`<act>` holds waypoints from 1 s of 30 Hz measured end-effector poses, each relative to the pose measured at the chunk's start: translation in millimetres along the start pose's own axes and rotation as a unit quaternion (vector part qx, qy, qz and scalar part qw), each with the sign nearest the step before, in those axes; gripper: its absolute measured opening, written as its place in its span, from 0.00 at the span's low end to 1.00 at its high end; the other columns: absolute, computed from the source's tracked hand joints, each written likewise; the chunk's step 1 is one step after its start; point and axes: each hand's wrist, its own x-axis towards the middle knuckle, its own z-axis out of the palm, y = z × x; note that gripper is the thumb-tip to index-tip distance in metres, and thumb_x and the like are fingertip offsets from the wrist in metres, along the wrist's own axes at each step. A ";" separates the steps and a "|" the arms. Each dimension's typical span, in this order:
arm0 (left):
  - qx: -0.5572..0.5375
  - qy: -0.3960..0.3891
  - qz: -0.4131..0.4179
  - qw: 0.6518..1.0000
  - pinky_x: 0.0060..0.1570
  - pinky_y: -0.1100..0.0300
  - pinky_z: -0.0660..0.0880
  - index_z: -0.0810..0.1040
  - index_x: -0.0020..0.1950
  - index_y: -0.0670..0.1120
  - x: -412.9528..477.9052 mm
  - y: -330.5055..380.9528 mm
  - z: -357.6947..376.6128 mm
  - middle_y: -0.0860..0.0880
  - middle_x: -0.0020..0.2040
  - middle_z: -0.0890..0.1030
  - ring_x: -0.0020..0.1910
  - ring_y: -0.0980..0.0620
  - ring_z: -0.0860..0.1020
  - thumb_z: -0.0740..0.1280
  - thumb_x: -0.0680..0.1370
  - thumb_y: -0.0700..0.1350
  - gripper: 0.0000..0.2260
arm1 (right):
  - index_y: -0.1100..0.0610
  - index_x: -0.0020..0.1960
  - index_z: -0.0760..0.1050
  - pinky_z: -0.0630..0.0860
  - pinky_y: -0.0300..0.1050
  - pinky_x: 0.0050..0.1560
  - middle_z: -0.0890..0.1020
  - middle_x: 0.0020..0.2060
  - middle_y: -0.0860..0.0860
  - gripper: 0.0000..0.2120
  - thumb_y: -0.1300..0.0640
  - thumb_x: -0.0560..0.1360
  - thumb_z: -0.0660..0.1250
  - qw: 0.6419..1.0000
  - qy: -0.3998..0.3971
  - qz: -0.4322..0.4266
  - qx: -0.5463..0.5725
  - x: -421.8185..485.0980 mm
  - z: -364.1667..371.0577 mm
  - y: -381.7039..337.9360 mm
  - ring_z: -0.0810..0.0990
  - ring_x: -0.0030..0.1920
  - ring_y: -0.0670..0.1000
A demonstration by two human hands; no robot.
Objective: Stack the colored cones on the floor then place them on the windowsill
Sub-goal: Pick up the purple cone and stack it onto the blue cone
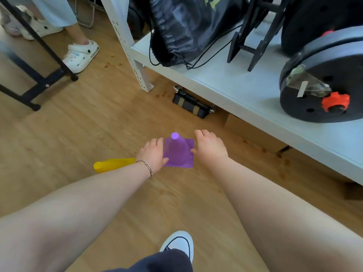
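Observation:
A purple cone [177,152] stands upright on its square base on the wooden floor. My left hand [153,154] is at the base's left edge and my right hand [209,147] at its right edge, thumbs touching the base, fingers curled over the sides. A yellow cone [113,164] lies on its side on the floor just left of my left wrist, partly hidden behind it. No windowsill is in view.
A white shelf [225,83] with black weight plates [322,91] and a dark bag [180,30] runs along the right. A black case [191,104] lies under it. A black table frame [41,81] and another person's feet in white clogs [80,56] stand at upper left.

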 end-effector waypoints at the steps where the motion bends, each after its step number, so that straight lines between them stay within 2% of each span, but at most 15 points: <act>1: -0.005 -0.014 0.011 1.000 0.62 0.48 0.72 0.58 0.74 0.45 7.2 -2.9 2.7 0.43 0.68 0.69 0.66 0.41 0.70 0.69 0.74 0.54 0.34 | 0.56 0.74 0.69 0.76 0.54 0.63 0.77 0.69 0.56 0.24 0.50 0.82 0.69 1.000 -0.013 -0.006 0.000 10.3 4.5 -2.6 0.77 0.67 0.60; 5: -0.046 -0.071 0.029 0.996 0.60 0.46 0.73 0.58 0.74 0.47 33.8 -10.7 6.5 0.40 0.66 0.71 0.63 0.38 0.74 0.69 0.74 0.50 0.32 | 0.56 0.73 0.69 0.77 0.56 0.61 0.78 0.67 0.57 0.24 0.49 0.82 0.69 0.996 -0.087 -0.004 0.006 41.6 27.1 -13.5 0.78 0.67 0.61; 9: -0.092 -0.097 0.007 0.991 0.48 0.51 0.73 0.61 0.71 0.45 54.6 -11.0 13.2 0.37 0.59 0.78 0.56 0.37 0.78 0.65 0.76 0.45 0.26 | 0.55 0.78 0.66 0.75 0.52 0.51 0.80 0.65 0.58 0.28 0.51 0.81 0.69 0.988 -0.140 0.023 0.054 62.6 48.0 -17.6 0.81 0.65 0.63; 11: -0.110 -0.111 0.008 0.988 0.46 0.52 0.72 0.63 0.70 0.44 57.7 -10.4 17.2 0.38 0.58 0.79 0.55 0.37 0.78 0.65 0.76 0.43 0.23 | 0.53 0.81 0.63 0.75 0.51 0.51 0.80 0.66 0.58 0.31 0.52 0.81 0.70 0.988 -0.136 0.027 0.068 66.0 56.2 -14.6 0.81 0.65 0.63; 14: -0.157 -0.101 0.012 0.982 0.52 0.53 0.75 0.66 0.70 0.46 55.5 -10.9 20.0 0.42 0.62 0.80 0.57 0.39 0.79 0.67 0.74 0.41 0.25 | 0.51 0.83 0.62 0.74 0.51 0.52 0.81 0.65 0.59 0.33 0.52 0.81 0.71 0.988 -0.127 0.019 0.084 64.1 58.8 -9.1 0.81 0.65 0.62; 19: -0.222 -0.091 0.022 0.970 0.56 0.58 0.73 0.67 0.71 0.48 39.3 -6.2 21.4 0.47 0.64 0.79 0.61 0.45 0.78 0.72 0.73 0.44 0.28 | 0.49 0.81 0.66 0.80 0.54 0.65 0.82 0.68 0.55 0.33 0.53 0.79 0.73 0.985 -0.120 -0.005 0.120 51.0 49.6 8.0 0.80 0.68 0.60; 25: -0.275 -0.057 0.035 0.959 0.59 0.56 0.74 0.70 0.69 0.50 6.8 12.5 17.1 0.48 0.62 0.80 0.60 0.48 0.78 0.72 0.72 0.44 0.26 | 0.51 0.82 0.67 0.75 0.49 0.75 0.81 0.72 0.51 0.34 0.57 0.79 0.75 0.970 -0.079 -0.011 0.230 10.3 45.4 31.3 0.79 0.73 0.52; 28: -0.315 -0.038 0.049 0.947 0.59 0.59 0.73 0.71 0.68 0.50 -14.8 25.6 5.0 0.49 0.61 0.80 0.58 0.50 0.79 0.72 0.72 0.42 0.25 | 0.51 0.81 0.68 0.73 0.42 0.73 0.81 0.72 0.50 0.33 0.59 0.79 0.75 0.953 -0.052 -0.003 0.300 -21.2 34.1 38.5 0.79 0.73 0.50; 30: -0.350 -0.031 0.058 0.934 0.57 0.62 0.72 0.72 0.68 0.49 -32.5 38.9 -6.8 0.50 0.59 0.80 0.54 0.53 0.79 0.72 0.72 0.41 0.25 | 0.49 0.80 0.70 0.74 0.42 0.71 0.81 0.71 0.50 0.32 0.59 0.79 0.76 0.943 -0.032 0.004 0.330 -46.1 23.1 45.1 0.80 0.71 0.50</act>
